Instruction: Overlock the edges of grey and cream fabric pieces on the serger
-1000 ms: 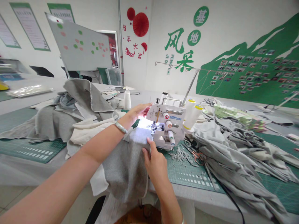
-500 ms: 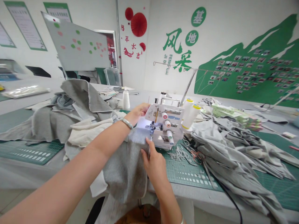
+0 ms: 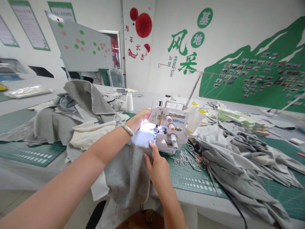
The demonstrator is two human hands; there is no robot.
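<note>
A white overlock sewing machine (image 3: 179,118) stands on the table, its lamp lighting the needle area. A piece of grey fabric (image 3: 127,173) lies at the presser foot and hangs over the table's front edge. My right hand (image 3: 157,167) pinches the fabric's right edge just in front of the foot, thumb and forefinger on it. My left hand (image 3: 143,117), with a pale bangle on the wrist, reaches over the cloth to the far left side of the machine head. Its fingertips are hidden behind the machine, so their hold cannot be made out.
Heaps of grey fabric (image 3: 233,159) lie right of the machine, and more grey and cream cloth (image 3: 83,135) left. Scissors (image 3: 201,160) and thread scraps (image 3: 184,159) rest on a green cutting mat (image 3: 190,183). Thread cones (image 3: 195,119) stand behind; another cone (image 3: 129,101) stands left.
The lamp's light on the fabric at the needle looks brighter. The whole view has shifted slightly, and both hands keep nearly the same places.
</note>
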